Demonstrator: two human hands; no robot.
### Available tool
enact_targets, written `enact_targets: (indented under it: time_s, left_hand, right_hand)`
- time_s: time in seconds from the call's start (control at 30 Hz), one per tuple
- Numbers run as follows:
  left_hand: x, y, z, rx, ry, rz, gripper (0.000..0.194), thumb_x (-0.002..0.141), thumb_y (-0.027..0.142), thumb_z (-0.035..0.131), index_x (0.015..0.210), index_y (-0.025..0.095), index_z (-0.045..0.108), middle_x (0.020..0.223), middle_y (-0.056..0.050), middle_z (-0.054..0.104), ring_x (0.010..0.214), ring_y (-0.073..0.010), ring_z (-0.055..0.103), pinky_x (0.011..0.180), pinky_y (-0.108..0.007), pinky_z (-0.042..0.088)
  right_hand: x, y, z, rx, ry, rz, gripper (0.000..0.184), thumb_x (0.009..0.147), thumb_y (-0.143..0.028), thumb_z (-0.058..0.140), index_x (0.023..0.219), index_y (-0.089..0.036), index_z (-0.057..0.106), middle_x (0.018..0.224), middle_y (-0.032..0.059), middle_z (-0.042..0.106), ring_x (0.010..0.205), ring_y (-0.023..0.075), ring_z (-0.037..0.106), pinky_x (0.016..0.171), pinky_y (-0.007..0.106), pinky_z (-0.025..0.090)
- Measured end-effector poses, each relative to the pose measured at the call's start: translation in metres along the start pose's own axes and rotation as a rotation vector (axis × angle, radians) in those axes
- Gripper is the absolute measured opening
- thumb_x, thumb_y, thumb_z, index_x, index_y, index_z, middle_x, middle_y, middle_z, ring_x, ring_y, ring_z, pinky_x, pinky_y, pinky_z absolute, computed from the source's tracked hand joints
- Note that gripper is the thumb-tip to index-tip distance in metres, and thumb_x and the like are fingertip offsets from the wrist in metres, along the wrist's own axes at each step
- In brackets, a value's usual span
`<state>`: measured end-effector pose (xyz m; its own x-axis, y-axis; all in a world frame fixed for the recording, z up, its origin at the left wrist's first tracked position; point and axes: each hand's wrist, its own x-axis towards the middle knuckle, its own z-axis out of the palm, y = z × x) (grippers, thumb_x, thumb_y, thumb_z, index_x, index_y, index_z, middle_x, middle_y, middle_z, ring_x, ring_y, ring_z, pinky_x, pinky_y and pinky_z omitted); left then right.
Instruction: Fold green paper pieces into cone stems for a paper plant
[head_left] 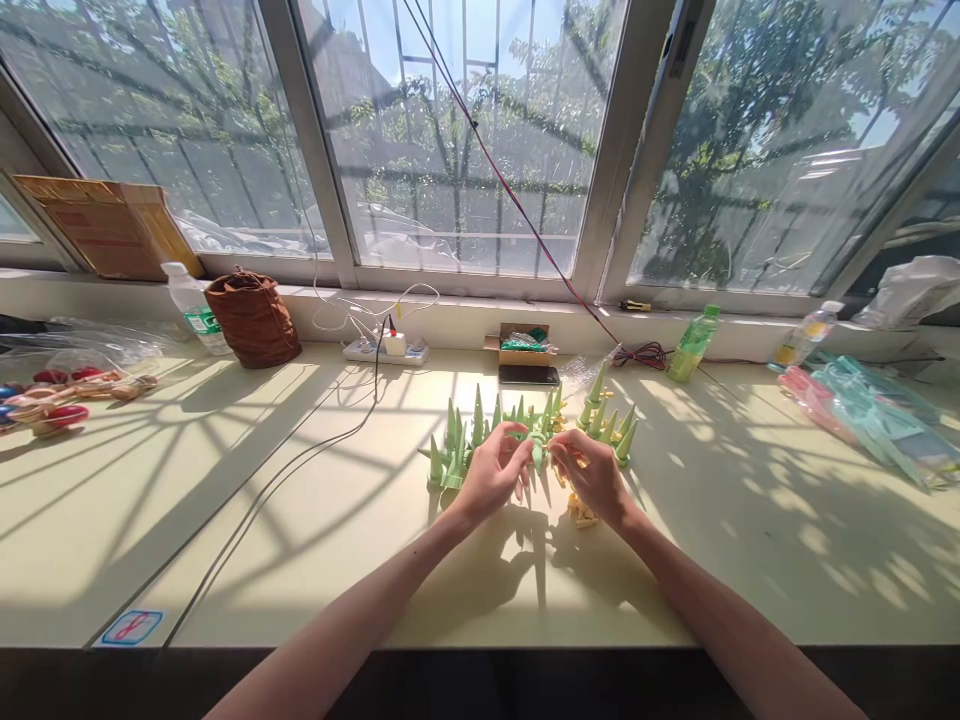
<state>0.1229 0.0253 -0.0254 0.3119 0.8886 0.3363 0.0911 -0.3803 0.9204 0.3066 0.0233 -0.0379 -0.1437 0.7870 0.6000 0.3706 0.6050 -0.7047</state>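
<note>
Between my two hands, a little above the table, is a small pale green spiked piece (538, 452). My left hand (495, 468) is closed on it, thumb and fingers pinching its left side. My right hand (590, 474) is pinched at its right side; what sits in those fingertips is too small to make out. Behind my hands stand several green cone-shaped pieces (455, 450) with pointed tips, and more green cones (600, 415) stand to the right. Small yellow pieces (581, 512) lie in a little pile just below my right hand.
Behind the cones are a phone (529, 375) and an open small box (525, 345). A power strip (386, 350) with cables, a brown pouch (253, 318) and wooden toys (60, 410) are leftward. A green bottle (694, 345) and plastic bags (870, 415) lie rightward.
</note>
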Motion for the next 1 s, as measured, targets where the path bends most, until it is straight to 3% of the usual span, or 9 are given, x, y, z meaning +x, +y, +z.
enact_targets:
  time_s: [0.4,0.73,1.0]
  left_hand:
    - [-0.001,-0.001,-0.002,0.016,-0.016,0.013,0.038,0.092,0.041,0.058,0.121,0.016,0.052,0.086,-0.004,0.062,0.054,-0.0124,0.06,0.037,-0.022,0.05]
    - [-0.001,-0.008,-0.003,0.212,-0.01,0.23,0.036,0.089,0.029,0.064,0.121,0.016,0.053,0.102,-0.008,0.064,0.066,-0.0129,0.063,0.05,-0.024,0.056]
    - [0.002,-0.022,-0.003,0.301,0.005,0.345,0.034,0.09,0.029,0.064,0.121,0.018,0.055,0.111,-0.01,0.067,0.065,-0.0116,0.063,0.053,-0.025,0.056]
  right_hand:
    - [0.0,0.0,-0.001,-0.046,0.004,-0.005,0.026,0.096,-0.036,0.051,0.078,-0.019,0.057,0.064,-0.0005,0.058,0.055,0.0128,0.056,0.058,0.026,0.046]
    - [0.001,0.001,-0.001,-0.114,0.023,-0.015,0.033,0.097,-0.034,0.049,0.067,-0.019,0.052,0.056,-0.004,0.047,0.049,0.0095,0.043,0.051,0.024,0.034]
    - [0.001,0.0,0.001,-0.125,0.022,-0.012,0.034,0.097,-0.032,0.048,0.065,-0.018,0.052,0.056,-0.0033,0.048,0.049,0.0095,0.044,0.052,0.023,0.035]
